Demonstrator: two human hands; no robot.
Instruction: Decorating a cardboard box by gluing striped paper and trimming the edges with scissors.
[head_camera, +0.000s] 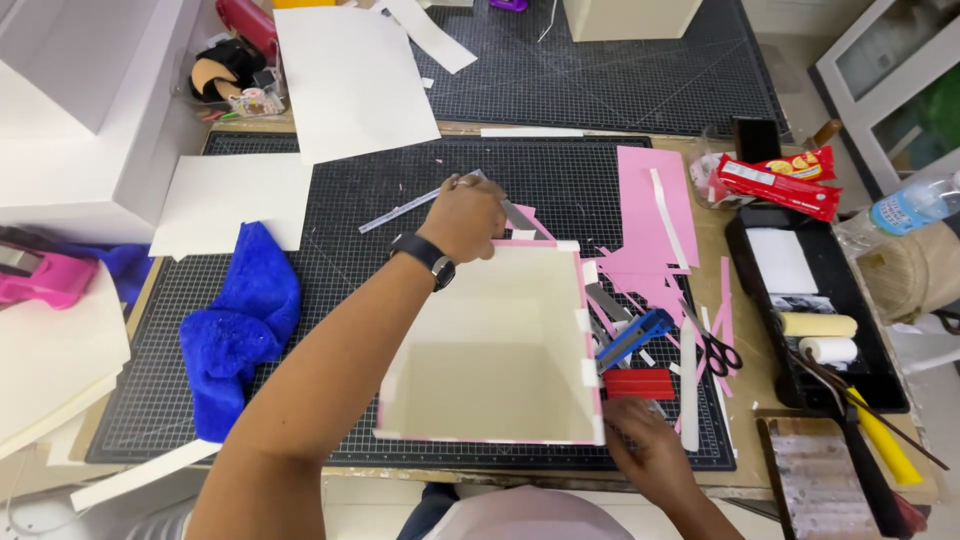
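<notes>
The left hand (463, 215), a dark watch (428, 255) on its wrist, reaches across to the far rim of an open cream box (495, 345) edged in pink, its fingers curled over that top edge and pressed down on it, apparently to keep the box from shifting. The right hand (648, 440) sits low at the near right corner of the box, fingers bent against the surface just beside the wall; whether it pinches a strip there I cannot tell. The box stands upright in the middle of a black gridded cutting mat (350, 215), its short white tabs showing along the right wall. Just past the left hand lies a metal ruler (410, 208), slanted. To the right of the box, close at hand, are a blue cutter (636, 338), a flat red piece (640, 384), scissors (715, 350) and a scatter of pink paper scraps (655, 215) (offcuts, by the look of them). A blue cloth (240, 325) is bunched on the mat's left side, with white sheets (350, 75) farther off. A black tray (810, 300) holding small rollers sits at the right edge.
</notes>
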